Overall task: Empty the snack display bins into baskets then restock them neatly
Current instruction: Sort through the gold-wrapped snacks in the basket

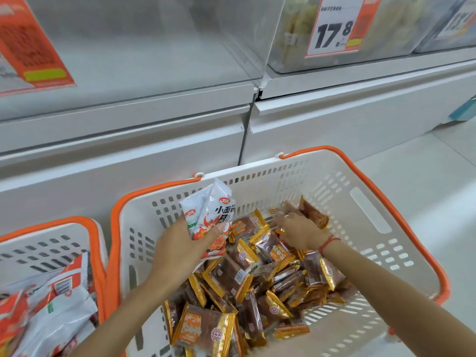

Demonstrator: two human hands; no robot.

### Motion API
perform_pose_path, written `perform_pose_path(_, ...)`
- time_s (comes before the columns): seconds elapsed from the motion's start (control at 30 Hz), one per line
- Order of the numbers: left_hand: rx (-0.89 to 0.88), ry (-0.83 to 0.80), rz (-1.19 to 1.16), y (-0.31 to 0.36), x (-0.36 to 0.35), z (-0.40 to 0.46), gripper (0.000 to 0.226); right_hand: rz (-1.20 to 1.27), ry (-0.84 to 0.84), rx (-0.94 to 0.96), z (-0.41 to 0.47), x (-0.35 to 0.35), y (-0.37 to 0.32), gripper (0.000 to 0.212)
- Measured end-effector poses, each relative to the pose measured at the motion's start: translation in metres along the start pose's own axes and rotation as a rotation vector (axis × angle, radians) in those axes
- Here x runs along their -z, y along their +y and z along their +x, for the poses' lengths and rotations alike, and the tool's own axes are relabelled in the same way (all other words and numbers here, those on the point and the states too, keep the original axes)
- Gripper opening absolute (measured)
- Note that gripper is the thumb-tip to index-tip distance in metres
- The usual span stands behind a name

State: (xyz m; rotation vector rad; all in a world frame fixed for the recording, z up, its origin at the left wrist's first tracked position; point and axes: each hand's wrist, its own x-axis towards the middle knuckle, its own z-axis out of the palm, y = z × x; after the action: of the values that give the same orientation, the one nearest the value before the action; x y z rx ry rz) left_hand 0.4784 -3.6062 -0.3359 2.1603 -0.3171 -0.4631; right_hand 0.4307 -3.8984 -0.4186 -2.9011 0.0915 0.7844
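Gripping two white packets point(211, 215) over the basket point(371, 210), the left hand point(180, 251) could drop them among the brown snacks point(239, 274), mixing stock. The right hand point(296, 228) reaches into that pile, fingers blurred; I cannot tell its grip.

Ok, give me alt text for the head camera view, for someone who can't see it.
The left hand holds white-and-red snack packets over a white basket of brown-and-gold snack packs, while the right hand reaches among them. A second basket sits left.

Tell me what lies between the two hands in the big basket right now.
In the head view, brown-and-gold snack packets fill the stretch between the left hand, which holds white-and-red packets, and the right hand reaching into the basket.
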Motion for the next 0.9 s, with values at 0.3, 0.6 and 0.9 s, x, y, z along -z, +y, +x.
perform_pose_path(0.3,0.03,-0.099,-0.136,-0.008,-0.001,0.006,0.052,-0.207,0.204,0.063,-0.008,-0.003,-0.001,0.014)
perform_pose_path(0.6,-0.175,-0.354,-0.3,0.056,0.038,-0.038,0.06,1.256,0.592,-0.072,-0.128,0.122,-0.093,0.01)
perform_pose_path(0.9,-0.203,0.076,-0.407,0.064,0.139,-0.122,0.033,1.254,0.111,0.228,-0.152,0.16,-0.186,0.03)
